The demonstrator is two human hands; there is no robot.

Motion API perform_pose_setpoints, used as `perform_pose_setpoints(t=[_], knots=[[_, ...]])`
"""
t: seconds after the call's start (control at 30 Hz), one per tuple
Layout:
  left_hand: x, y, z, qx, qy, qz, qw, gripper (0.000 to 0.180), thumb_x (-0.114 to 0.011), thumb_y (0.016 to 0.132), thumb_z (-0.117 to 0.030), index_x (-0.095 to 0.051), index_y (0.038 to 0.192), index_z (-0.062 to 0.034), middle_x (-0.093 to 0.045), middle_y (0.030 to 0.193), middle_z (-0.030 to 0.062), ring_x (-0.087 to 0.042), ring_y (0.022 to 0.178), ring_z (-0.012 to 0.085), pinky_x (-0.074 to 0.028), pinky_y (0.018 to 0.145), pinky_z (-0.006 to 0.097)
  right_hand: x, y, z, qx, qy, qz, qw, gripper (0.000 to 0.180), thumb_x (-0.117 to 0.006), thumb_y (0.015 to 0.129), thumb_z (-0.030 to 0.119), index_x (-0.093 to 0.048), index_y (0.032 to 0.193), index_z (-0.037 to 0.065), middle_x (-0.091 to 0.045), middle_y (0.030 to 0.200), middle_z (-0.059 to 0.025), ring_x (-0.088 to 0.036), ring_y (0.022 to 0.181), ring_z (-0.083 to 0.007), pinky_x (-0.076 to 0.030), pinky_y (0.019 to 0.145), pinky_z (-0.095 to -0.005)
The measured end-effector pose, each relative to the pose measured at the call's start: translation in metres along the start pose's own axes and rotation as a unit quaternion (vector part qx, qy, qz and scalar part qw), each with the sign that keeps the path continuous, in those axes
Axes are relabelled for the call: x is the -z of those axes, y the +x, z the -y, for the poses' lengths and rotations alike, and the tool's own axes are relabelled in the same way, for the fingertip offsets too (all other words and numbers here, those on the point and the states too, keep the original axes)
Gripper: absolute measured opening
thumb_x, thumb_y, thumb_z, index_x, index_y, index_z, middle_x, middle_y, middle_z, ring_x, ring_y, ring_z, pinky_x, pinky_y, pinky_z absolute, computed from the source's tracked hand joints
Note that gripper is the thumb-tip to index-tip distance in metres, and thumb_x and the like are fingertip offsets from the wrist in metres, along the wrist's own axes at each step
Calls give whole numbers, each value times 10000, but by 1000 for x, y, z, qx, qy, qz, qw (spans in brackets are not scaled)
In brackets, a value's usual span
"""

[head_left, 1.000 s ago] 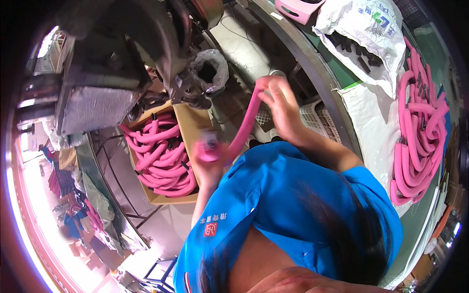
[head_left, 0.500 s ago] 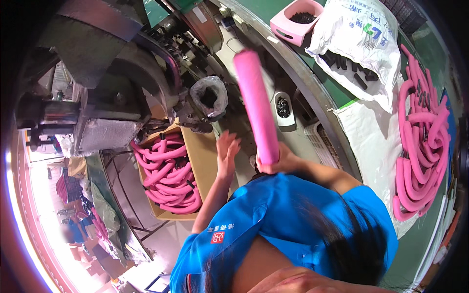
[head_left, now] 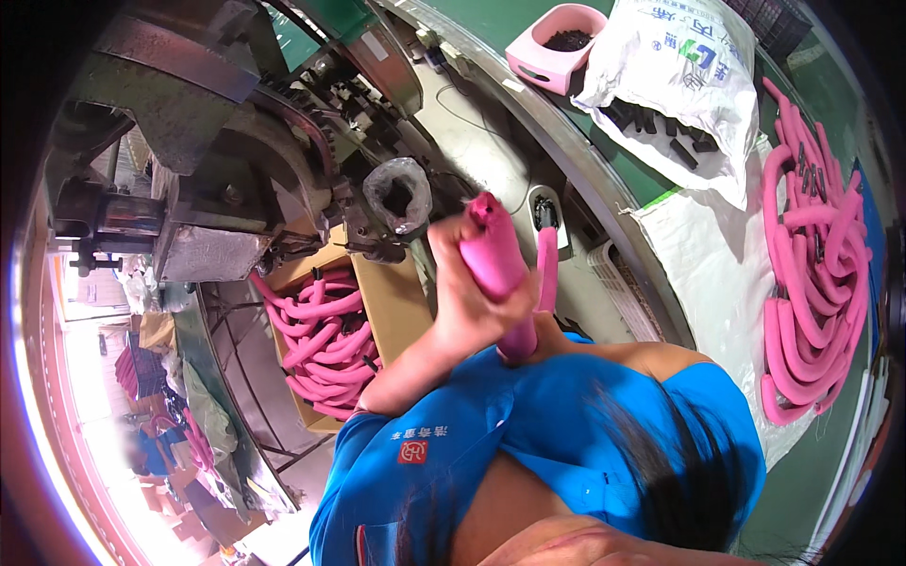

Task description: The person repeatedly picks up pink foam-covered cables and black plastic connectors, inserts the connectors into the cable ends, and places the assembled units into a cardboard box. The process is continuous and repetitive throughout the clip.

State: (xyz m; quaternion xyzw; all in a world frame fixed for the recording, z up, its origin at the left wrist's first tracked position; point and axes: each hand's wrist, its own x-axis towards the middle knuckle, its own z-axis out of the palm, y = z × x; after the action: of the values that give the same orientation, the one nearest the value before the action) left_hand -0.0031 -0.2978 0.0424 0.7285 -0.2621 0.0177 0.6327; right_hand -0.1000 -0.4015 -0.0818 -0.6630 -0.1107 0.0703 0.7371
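While left hand [head_left: 472, 302] fingers grip pink foam tube [head_left: 495, 255], cardboard box [head_left: 396, 302] below; right hand hidden.

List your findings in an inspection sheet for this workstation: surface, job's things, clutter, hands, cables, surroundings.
Surface: green bench, white sheet over part.
Job's things: pink foam tube, held upright; cardboard box of like tubes; tube pile on the sheet.
Clutter: white bag spilling black pieces; pink tray of dark bits.
Hands: left hand wraps the tube; right hand at its lower end, mostly hidden.
Cables: thin wire on the pale floor.
Surroundings: grey machine; plastic-lined pot.
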Motion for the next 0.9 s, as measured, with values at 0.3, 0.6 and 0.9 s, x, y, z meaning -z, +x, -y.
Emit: perform_pose_setpoints(t=[0.3, 0.6, 0.9], knots=[[3, -40, 4, 166, -217, 88, 958, 815, -701, 681, 67, -205, 1289, -153, -544, 930, 89, -582, 768, 165, -500, 681, 307, 2, 9, 13, -152, 306, 13, 940, 420, -746, 733, 142, -595, 1116, 61, -653, 1031, -125, -619, 987, -193, -469, 846, -326], [40, -49, 21, 251, -109, -61, 960, 693, -653, 687, 25, -327, 1291, -70, -565, 844, 55, -567, 696, 123, -479, 608, 242, 186, 92, -21, -37, -104, -200, 973, 303, -693, 789, 243, -584, 1005, 60, -572, 895, -59, -576, 817, -177, -473, 725, -360], [61, -73, 5, 279, 77, -34, 957, 642, -704, 685, -58, -402, 1251, -35, -523, 1053, 113, -531, 954, 215, -436, 847, 330, 418, 81, -73, -341, -636, -292, 627, 309, -391, 910, 175, -544, 1115, 3, -614, 1112, -209, -614, 1005, -327, -493, 853, -448]])
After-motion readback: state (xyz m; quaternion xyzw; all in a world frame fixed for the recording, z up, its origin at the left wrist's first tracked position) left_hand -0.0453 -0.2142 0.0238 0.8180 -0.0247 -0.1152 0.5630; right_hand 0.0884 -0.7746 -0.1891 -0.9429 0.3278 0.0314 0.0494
